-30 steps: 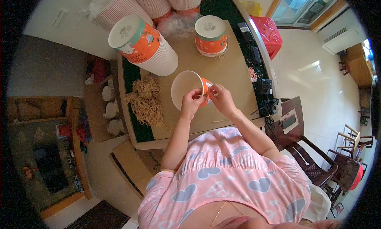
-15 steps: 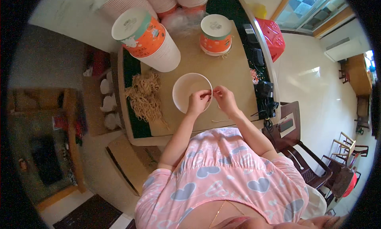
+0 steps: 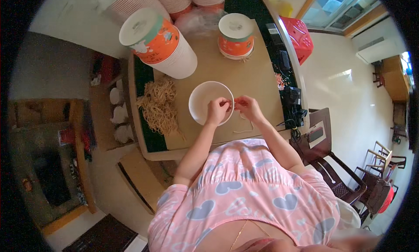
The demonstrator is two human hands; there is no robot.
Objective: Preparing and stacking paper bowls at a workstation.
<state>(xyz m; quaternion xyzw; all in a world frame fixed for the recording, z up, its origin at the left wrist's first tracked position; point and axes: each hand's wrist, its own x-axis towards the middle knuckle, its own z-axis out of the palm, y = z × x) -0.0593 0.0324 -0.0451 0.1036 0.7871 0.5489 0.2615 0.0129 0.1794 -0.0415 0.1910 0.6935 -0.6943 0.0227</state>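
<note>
A white paper bucket [image 3: 201, 104] stands with its mouth up on the table in front of me. Inside its right rim, my left hand [image 3: 217, 111] has its fingertips pinched together close to the wall; whatever they hold is too small to make out. Just outside the same rim, my right hand [image 3: 248, 107] is pinched too, its fingertips nearly meeting the left ones across the edge. A thin pale string [image 3: 244, 131] trails from below my right hand onto the brown board. To the left lies a tangled heap of tan string [image 3: 158, 104].
A tall stack of orange-and-white paper buckets [image 3: 168, 47] leans at back left, with more stacks [image 3: 174, 0] behind. An upside-down bucket with string [image 3: 236, 36] stands at back right. Black adapters and cables [image 3: 291, 106] line the right edge. A brown chair [image 3: 318, 130] stands beyond.
Both hands stay at the bucket's right rim with only small finger movements. Slightly more of the trailing string shows below my right hand. The view has shifted a little.
</note>
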